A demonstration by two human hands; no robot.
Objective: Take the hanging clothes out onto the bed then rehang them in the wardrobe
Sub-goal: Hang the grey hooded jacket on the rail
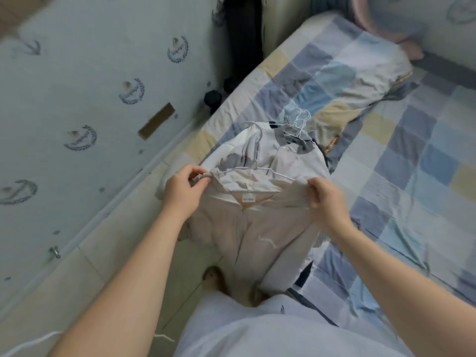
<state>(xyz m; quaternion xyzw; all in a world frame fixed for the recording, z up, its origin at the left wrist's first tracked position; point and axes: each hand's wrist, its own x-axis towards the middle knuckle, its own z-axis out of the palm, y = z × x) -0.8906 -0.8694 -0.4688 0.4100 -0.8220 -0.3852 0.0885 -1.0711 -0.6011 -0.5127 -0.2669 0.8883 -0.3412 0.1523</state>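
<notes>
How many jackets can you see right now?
2. A beige jacket held by the left hand and right hand; a white-and-grey jacket lying on the bed behind it. Dark fabric beneath may hide another.

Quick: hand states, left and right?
Left hand: pinching the beige jacket at one shoulder.
Right hand: gripping the jacket's other shoulder.

The checked bed (425,155) bears a pile of hangered clothes (283,150) beside a folded quilt (342,70).
</notes>
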